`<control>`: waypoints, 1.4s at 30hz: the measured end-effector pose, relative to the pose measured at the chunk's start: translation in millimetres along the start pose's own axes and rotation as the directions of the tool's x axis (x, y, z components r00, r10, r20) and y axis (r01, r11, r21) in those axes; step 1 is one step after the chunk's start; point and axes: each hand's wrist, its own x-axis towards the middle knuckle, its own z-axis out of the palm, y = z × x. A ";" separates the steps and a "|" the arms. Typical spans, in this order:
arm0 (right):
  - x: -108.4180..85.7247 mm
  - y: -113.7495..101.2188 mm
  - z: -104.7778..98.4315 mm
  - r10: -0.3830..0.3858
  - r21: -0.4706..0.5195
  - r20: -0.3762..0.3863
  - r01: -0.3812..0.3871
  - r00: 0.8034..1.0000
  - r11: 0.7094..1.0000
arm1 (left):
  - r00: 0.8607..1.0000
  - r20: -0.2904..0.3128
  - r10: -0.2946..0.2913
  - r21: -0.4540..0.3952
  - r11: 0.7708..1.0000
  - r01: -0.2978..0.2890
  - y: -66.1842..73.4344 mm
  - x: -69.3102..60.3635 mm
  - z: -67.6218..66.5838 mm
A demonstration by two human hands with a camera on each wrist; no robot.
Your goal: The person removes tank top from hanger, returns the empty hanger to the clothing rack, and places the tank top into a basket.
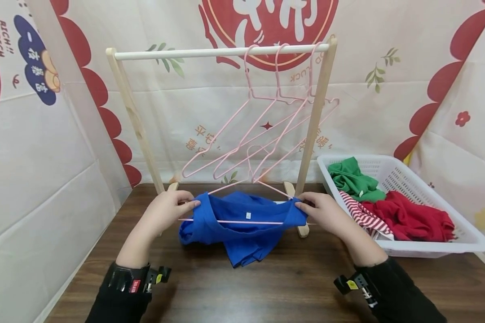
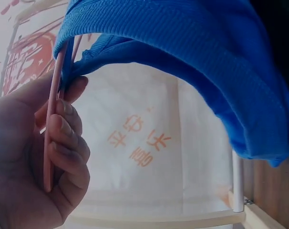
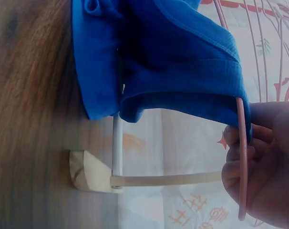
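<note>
A blue shirt [image 1: 242, 237] with a small white neck label hangs on a pink hanger [image 1: 230, 185], above the table in front of the rack. At the shirt's left side, my left hand [image 1: 167, 208] pinches the cloth against the hanger. The left wrist view shows curled fingers [image 2: 68, 138] beside the hanger's bare end, under a ribbed edge of the shirt. My right hand [image 1: 323, 211] pinches the opposite side of the shirt. In the right wrist view, the hanger's other end [image 3: 243, 162] pokes out of the cloth across the right fingers [image 3: 235, 157].
A wooden rack with a white rail [image 1: 178, 54] stands behind, with three pink hangers [image 1: 262, 128] toward its right end. To the right, a white basket [image 1: 440, 249] holds green cloth [image 1: 355, 179], red cloth [image 1: 412, 217] and striped cloth [image 1: 361, 215]. Printed curtains [image 1: 81, 215] surround the wooden table [image 1: 234, 296].
</note>
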 end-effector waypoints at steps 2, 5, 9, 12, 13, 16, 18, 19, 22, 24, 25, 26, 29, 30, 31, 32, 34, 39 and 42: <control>-4.0 1.2 -1.2 0.005 0.004 0.016 -0.005 1.000 1.000 | 1.000 0.013 -0.012 -0.030 0.999 0.013 0.7 -2.9 3.9; -10.2 3.5 -2.1 0.013 0.027 0.045 -0.014 0.999 1.000 | 1.000 0.018 -0.014 -0.030 0.999 0.014 1.8 -6.6 9.9; -17.8 7.2 -2.3 0.025 0.055 0.064 -0.029 0.998 0.998 | 1.000 -0.005 0.024 0.028 0.999 -0.024 3.4 -10.4 16.4; -22.3 10.7 -2.1 0.027 0.075 0.068 -0.032 0.997 0.997 | 0.999 -0.015 0.046 0.043 0.998 -0.046 4.7 -11.3 20.2; -23.7 12.1 -2.1 0.026 0.082 0.070 -0.032 0.997 0.996 | 0.999 -0.016 0.050 0.045 0.998 -0.049 5.0 -11.2 21.4; -27.5 16.7 -1.2 0.030 0.104 0.083 -0.039 0.996 0.994 | 0.997 -0.017 0.069 0.067 0.995 -0.068 5.7 -10.8 24.5; -30.1 20.2 -0.6 0.038 0.113 0.095 -0.049 0.995 0.992 | 0.996 -0.016 0.086 0.091 0.992 -0.084 5.9 -10.9 26.8; -31.5 21.6 -0.3 0.038 0.112 0.101 -0.049 0.994 0.992 | 0.996 -0.018 0.093 0.103 0.991 -0.090 6.1 -11.1 27.9; -34.7 24.2 0.8 0.050 0.124 0.116 -0.065 0.992 0.990 | 0.995 -0.021 0.101 0.116 0.988 -0.098 6.9 -13.2 31.1; -36.5 24.8 1.2 0.056 0.129 0.126 -0.073 0.990 0.989 | 0.995 -0.023 0.098 0.112 0.989 -0.095 7.1 -15.3 33.0; -37.3 24.7 1.4 0.060 0.133 0.131 -0.078 0.989 0.988 | 0.995 -0.022 0.097 0.110 0.989 -0.094 7.2 -16.4 33.8; -38.2 24.4 1.7 0.070 0.135 0.136 -0.089 0.988 0.987 | 0.995 -0.023 0.098 0.111 0.989 -0.095 7.1 -17.5 34.6; -41.7 23.4 3.0 0.071 0.127 0.151 -0.091 0.986 0.988 | 0.994 -0.025 0.109 0.113 0.988 -0.106 7.3 -20.6 36.6; -43.0 23.1 3.5 0.066 0.120 0.155 -0.085 0.986 0.989 | 0.993 -0.027 0.118 0.121 0.986 -0.114 7.5 -21.5 37.1; -44.5 22.9 4.2 0.065 0.119 0.159 -0.085 0.985 0.989 | 0.991 -0.030 0.129 0.128 0.984 -0.125 7.8 -22.4 37.5; -46.1 22.5 4.8 0.066 0.120 0.166 -0.087 0.984 0.989 | 0.989 -0.036 0.144 0.143 0.980 -0.138 8.1 -23.3 38.0; -49.2 22.0 5.7 0.063 0.126 0.178 -0.086 0.982 0.988 | 0.983 -0.051 0.178 0.169 0.971 -0.167 8.8 -25.0 38.5; -54.1 20.2 7.6 0.075 0.144 0.195 -0.104 0.978 0.984 | 0.961 -0.100 0.256 0.227 0.947 -0.229 9.9 -27.5 39.0; -56.5 19.9 8.7 0.090 0.146 0.206 -0.121 0.974 0.982 | 0.952 -0.113 0.285 0.254 0.934 -0.250 10.8 -28.5 39.3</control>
